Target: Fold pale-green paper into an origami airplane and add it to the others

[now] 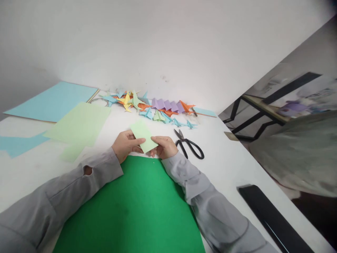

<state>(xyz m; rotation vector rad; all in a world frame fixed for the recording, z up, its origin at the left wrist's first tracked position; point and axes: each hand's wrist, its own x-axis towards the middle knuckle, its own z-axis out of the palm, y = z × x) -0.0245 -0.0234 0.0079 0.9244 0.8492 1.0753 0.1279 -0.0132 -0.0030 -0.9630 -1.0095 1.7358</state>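
Note:
Between my two hands is a small piece of light green paper [143,133], tilted above the far edge of a dark green mat [129,203]. My left hand [125,144] pinches its left side, thumb on top. At its lower right corner, my right hand [165,147] grips it between thumb and fingers. The fingers behind the paper are partly hidden. Black-handled scissors [188,143] lie slightly spread on the white table, just right of my right hand.
Folded paper cranes [127,102] in several colours and a pleated purple paper [167,105] line the wall. Large blue sheets [58,100], light green paper [79,123] and blue scraps [22,143] lie left. A long black object [273,218] rests near the table's right edge.

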